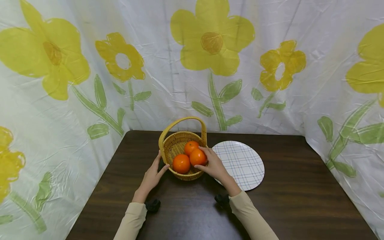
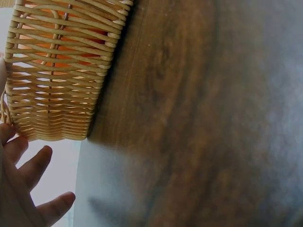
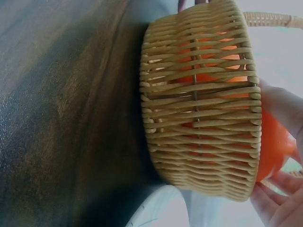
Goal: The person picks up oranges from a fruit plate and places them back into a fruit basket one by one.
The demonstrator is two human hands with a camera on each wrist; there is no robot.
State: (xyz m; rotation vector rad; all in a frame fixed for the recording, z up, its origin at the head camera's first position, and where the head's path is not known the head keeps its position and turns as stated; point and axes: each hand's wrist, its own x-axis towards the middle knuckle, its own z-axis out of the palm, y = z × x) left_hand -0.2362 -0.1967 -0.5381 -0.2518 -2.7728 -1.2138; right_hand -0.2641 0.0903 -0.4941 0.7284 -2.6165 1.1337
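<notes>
A yellow wicker basket (image 1: 171, 146) with an arched handle holds three oranges. My right hand (image 1: 216, 166) pinches the right-hand orange (image 1: 197, 157) between thumb and fingers, at the basket's right rim. Beside it lie a front-left orange (image 1: 181, 164) and a rear orange (image 1: 191, 146). At the basket's left side is my left hand (image 1: 150, 177), its thumb and fingers against the rim near the handle's base. The left wrist view shows other fingers (image 2: 37, 166) of that hand spread apart outside the weave. In the right wrist view, the held orange (image 3: 273, 146) bulges above the rim.
A round white plate (image 1: 240, 163) with a blue grid pattern lies right of the basket, partly behind my right forearm. Both stand on a dark wooden table (image 1: 300, 186). A white curtain (image 1: 162, 66) with yellow flowers hangs along the table's back and sides.
</notes>
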